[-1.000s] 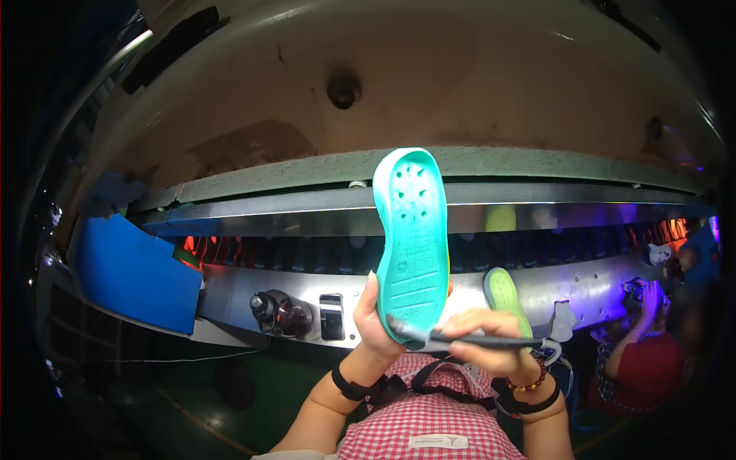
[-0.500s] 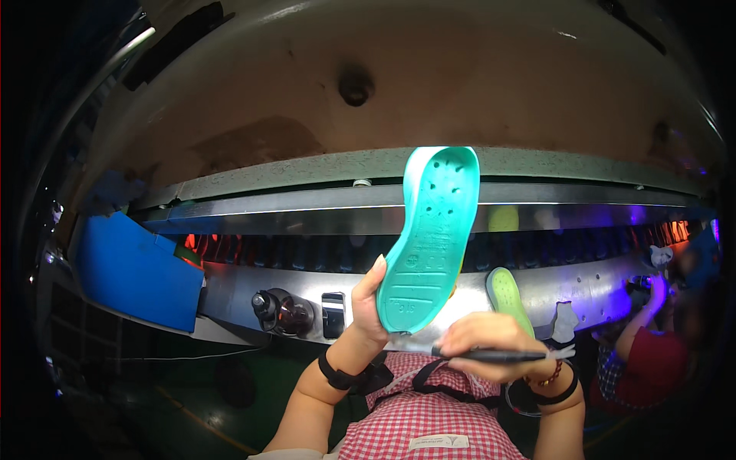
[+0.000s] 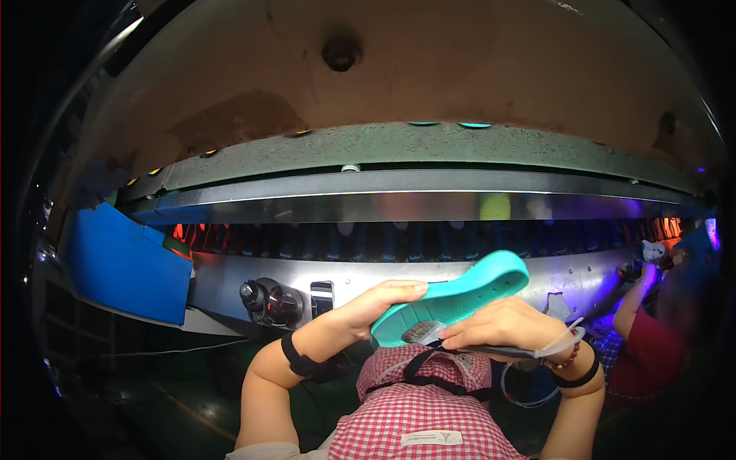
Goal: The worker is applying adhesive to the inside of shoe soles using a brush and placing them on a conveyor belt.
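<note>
A teal shoe sole (image 3: 454,296) is tilted low in front of my apron, its hollow inner side facing me. At its near left end my left hand (image 3: 381,307) is closed around the edge, thumb along the rim. My right hand (image 3: 507,328) grips a brush (image 3: 500,352) with a dark handle and a thin clear tube at its back. The grey bristles lie against the inside of the sole near the end my left hand holds; whether they press on it I cannot tell. My right hand covers part of the sole's lower side.
A metal ledge (image 3: 222,287) runs across behind my hands, with a dark bottle (image 3: 282,303) and a phone (image 3: 322,296) on it. Beyond lies a dark roller conveyor (image 3: 307,241). A blue panel (image 3: 126,264) stands left, a crumpled white cloth (image 3: 557,307) right, near another person's arm (image 3: 638,299).
The sole has come down toward me and tilted over to the right. My right hand has turned the brush so its bristles are inside the sole. The light green sole on the ledge no longer shows.
</note>
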The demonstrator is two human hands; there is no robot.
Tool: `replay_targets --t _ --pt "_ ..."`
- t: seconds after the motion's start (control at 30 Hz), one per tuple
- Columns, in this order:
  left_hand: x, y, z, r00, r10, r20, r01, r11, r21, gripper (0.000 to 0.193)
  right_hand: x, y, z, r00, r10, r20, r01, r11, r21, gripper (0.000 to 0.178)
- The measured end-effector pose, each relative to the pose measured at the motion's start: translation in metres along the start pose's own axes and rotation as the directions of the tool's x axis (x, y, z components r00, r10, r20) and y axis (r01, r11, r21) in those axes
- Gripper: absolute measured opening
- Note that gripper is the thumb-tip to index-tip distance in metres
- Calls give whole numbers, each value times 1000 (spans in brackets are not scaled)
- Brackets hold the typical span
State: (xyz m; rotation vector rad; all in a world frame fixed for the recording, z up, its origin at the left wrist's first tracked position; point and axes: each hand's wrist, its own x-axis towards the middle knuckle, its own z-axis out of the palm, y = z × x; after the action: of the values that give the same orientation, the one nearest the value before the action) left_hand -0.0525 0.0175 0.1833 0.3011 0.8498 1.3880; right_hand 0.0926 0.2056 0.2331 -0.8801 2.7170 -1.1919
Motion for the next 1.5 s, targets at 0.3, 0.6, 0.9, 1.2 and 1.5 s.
replay_targets --t 0.3,0.6,0.9,1.2,1.5 --pt "-8 2 0 998 -33 -46 38 991 128 43 -10 12 -6 999 26 -25 -28 997 -73 26" --pt "4 -22 -24 996 82 -41 -86 992 -93 50 -12 11 13 958 261 -120 -196 900 390 23" --pt "19 -41 -26 991 129 -30 -132 938 -322 53 -5 30 90 704 444 -554 -163 861 482 18" --pt "32 -61 -34 982 161 -103 -190 887 -422 49 -7 43 105 567 263 -780 -263 956 131 13" --pt "34 -79 -46 984 65 -164 -129 897 -423 49 -12 77 107 387 244 -889 -462 886 42 16"
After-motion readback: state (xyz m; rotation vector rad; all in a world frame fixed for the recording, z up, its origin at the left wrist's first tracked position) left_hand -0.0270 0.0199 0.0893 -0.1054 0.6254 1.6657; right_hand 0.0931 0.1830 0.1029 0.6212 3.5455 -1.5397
